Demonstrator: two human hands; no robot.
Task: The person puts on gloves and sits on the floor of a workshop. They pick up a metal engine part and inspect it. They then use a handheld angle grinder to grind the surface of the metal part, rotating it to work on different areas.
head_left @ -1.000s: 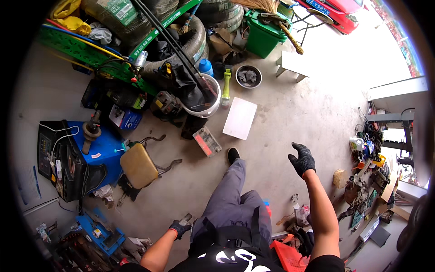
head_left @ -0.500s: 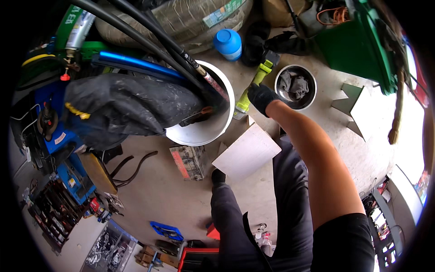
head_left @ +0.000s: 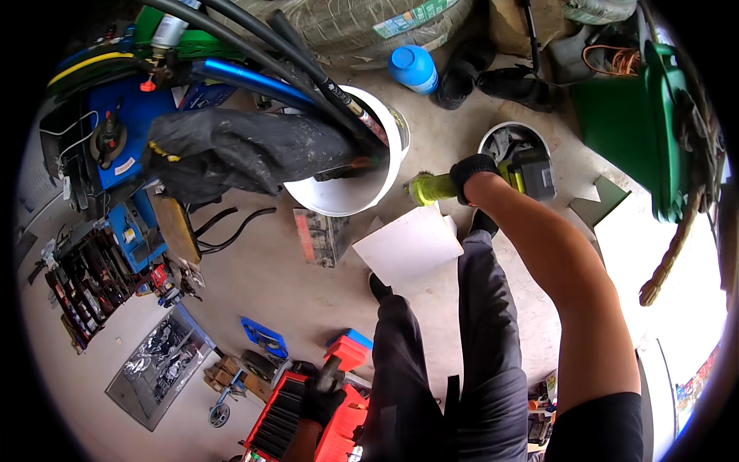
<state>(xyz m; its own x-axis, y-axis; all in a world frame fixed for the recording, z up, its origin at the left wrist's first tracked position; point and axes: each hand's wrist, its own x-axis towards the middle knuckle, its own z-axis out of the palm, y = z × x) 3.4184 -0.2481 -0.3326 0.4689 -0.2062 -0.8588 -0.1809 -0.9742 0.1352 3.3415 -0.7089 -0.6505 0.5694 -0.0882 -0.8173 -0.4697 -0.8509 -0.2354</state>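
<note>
Head view: right hand (head_left: 472, 174) partly hides the yellow-green tool (head_left: 433, 189).

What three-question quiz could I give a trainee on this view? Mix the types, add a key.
1. Multiple choice: the tool held in the person's right hand is mainly which colour?
a) orange
b) yellow-green with a dark end
c) white
2. True or false: the blue container sits inside the white bucket.
3. Count: how many of the person's own hands wear dark gloves?

Key:
1. b
2. False; the blue container is outside the white bucket.
3. Two: the right hand on the tool, and the left hand low in the picture, at a red case.
</note>
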